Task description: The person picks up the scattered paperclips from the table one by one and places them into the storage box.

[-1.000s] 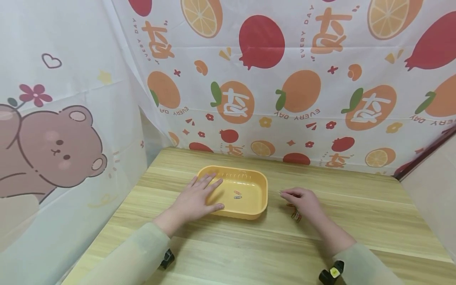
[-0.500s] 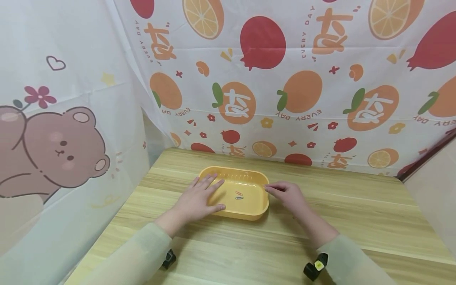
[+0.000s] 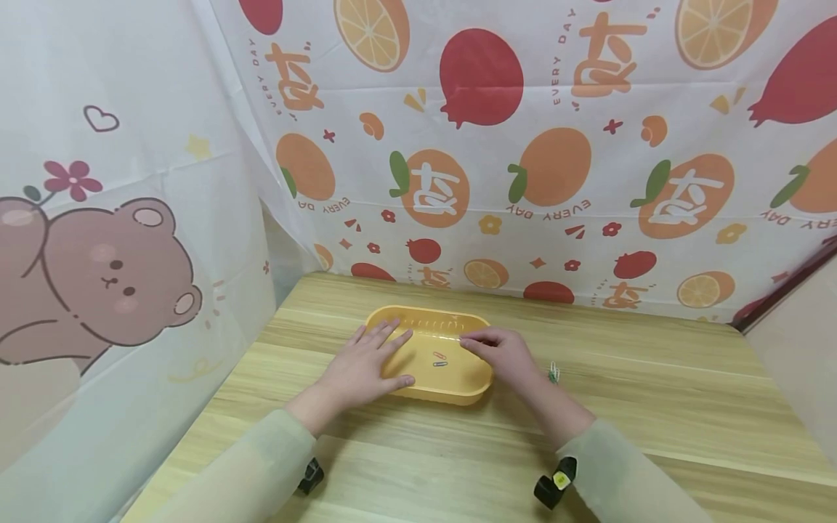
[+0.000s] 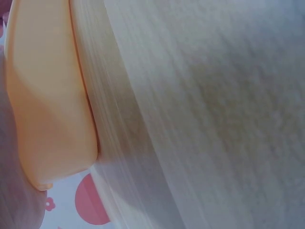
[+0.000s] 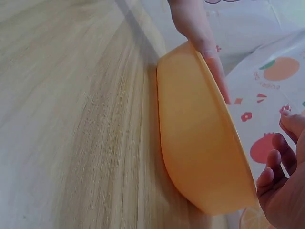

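A shallow yellow plastic tray [image 3: 451,396] sits on the table. Inside it lie a red paper clip [image 3: 439,356] and a blue paper clip [image 3: 440,364], side by side. My left hand [image 3: 360,367] rests over the tray's left side, fingers spread and fairly straight. Above the right part of the tray is my right hand [image 3: 506,356], thumb and forefinger together. It pinches a small pale paper clip, barely visible at the fingertips in the right wrist view, where the other fingers curl loosely. The left wrist view shows mostly tray wall and table.
More paper clips [image 3: 554,373], white and green ones showing, lie on the wooden table [image 3: 654,407] right of the tray, partly hidden by my right forearm. A fruit-print cloth [image 3: 490,181] hangs behind the table, a bear-print cloth [image 3: 118,276] at the left.
My right hand has moved left from beside the loose clips, across the tray's right rim, to above its inside. The left hand and the two clips in the tray stay put.
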`<action>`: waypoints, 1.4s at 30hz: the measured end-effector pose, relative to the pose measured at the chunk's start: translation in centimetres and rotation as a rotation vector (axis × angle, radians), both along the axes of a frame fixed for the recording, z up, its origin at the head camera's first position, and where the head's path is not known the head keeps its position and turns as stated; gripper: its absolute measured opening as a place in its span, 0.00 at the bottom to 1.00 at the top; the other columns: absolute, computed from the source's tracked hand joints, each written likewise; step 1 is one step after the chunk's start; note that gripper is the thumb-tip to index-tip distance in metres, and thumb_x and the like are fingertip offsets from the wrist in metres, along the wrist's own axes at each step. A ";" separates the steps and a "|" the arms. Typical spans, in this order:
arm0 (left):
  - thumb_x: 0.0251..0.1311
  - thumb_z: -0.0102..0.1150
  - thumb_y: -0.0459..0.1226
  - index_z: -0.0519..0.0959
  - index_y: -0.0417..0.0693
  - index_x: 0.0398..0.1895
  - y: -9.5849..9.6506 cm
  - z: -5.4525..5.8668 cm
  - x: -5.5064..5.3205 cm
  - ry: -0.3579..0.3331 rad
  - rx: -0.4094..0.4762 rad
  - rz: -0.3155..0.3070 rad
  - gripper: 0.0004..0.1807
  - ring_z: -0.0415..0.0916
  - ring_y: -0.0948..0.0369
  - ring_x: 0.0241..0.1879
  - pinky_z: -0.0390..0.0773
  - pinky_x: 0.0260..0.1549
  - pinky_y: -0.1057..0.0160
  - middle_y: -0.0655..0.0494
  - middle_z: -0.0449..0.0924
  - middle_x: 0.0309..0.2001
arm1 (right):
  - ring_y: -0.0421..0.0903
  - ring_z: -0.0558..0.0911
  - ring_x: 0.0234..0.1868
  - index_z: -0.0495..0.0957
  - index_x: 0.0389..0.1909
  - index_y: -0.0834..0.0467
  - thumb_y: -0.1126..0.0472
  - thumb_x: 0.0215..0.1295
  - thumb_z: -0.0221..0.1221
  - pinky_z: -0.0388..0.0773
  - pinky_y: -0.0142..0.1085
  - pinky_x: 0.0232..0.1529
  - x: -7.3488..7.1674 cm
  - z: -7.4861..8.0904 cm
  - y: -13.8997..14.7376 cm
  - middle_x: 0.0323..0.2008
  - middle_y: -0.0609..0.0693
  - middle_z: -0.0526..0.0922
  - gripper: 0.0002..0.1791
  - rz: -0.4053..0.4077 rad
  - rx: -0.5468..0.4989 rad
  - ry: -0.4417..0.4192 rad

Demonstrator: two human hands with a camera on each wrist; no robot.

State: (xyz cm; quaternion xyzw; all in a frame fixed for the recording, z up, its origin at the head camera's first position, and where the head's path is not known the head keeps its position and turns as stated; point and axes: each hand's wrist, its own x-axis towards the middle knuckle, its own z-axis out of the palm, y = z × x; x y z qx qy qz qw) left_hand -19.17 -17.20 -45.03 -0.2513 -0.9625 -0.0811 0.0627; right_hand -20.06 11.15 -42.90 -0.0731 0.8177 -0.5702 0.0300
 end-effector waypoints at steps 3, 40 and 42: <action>0.60 0.51 0.69 0.57 0.63 0.78 -0.1 -0.1 0.0 0.000 -0.008 0.001 0.46 0.47 0.50 0.76 0.47 0.73 0.42 0.53 0.49 0.79 | 0.43 0.81 0.43 0.90 0.40 0.53 0.54 0.61 0.69 0.80 0.36 0.42 -0.1 0.1 -0.5 0.39 0.44 0.87 0.09 0.011 0.010 0.008; 0.60 0.51 0.69 0.56 0.64 0.78 -0.1 0.0 -0.1 -0.011 0.000 -0.005 0.46 0.46 0.50 0.77 0.43 0.74 0.43 0.53 0.48 0.79 | 0.39 0.73 0.24 0.84 0.19 0.46 0.57 0.59 0.65 0.74 0.38 0.31 -1.3 -0.5 -5.0 0.20 0.36 0.78 0.09 0.283 0.965 0.154; 0.60 0.50 0.70 0.56 0.64 0.78 -0.1 0.0 -0.1 -0.013 0.000 -0.002 0.46 0.46 0.50 0.77 0.43 0.74 0.43 0.53 0.48 0.79 | 0.39 0.73 0.24 0.84 0.19 0.46 0.56 0.59 0.65 0.74 0.38 0.32 -1.4 -0.6 -5.1 0.20 0.36 0.78 0.10 0.281 0.988 0.153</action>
